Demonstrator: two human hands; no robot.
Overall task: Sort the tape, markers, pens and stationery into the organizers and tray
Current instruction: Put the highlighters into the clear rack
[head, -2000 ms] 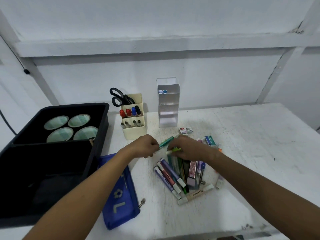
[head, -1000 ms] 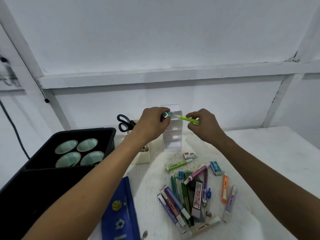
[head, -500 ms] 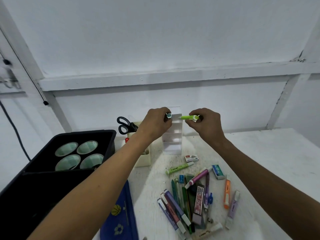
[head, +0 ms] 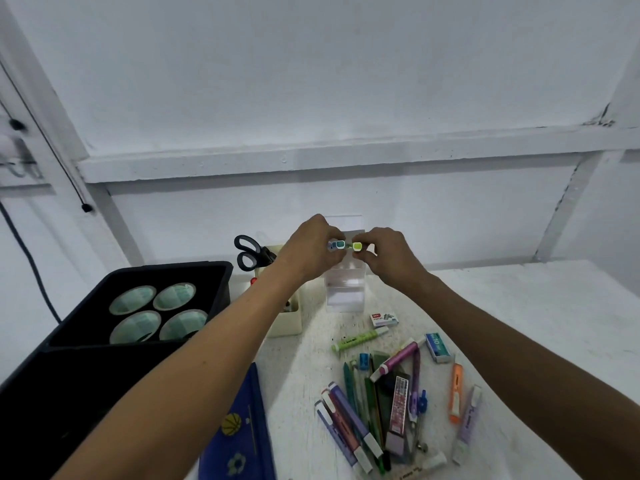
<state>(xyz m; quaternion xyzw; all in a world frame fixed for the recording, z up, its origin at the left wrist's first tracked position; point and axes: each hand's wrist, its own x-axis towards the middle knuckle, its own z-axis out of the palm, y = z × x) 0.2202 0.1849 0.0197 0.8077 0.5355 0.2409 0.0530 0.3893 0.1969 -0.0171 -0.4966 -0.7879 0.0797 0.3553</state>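
Both hands are raised at the top of the clear tiered organizer point(head: 344, 295). My left hand point(head: 311, 249) pinches a teal highlighter point(head: 340, 244) end-on at the organizer's top row, beside blue ends sitting there. My right hand point(head: 388, 252) pinches a green highlighter point(head: 356, 246) right next to it. A pile of pens and markers point(head: 384, 396) lies on the white table point(head: 519, 323) below, with another green highlighter point(head: 358, 339) apart from it. The black tray point(head: 221, 282) at left holds several tape rolls point(head: 157, 315).
A cream organizer point(head: 287, 323) with scissors point(head: 249, 255) stands left of the clear one, mostly behind my left arm. A staples box point(head: 384, 319), an eraser box point(head: 438, 347), orange and lilac highlighters point(head: 457, 391) and a blue pencil case point(head: 242, 441) lie on the table.
Both hands rose from the pile, each carrying a highlighter, and reached the clear organizer. The green highlighter has turned end-on and moved in beside the teal one.
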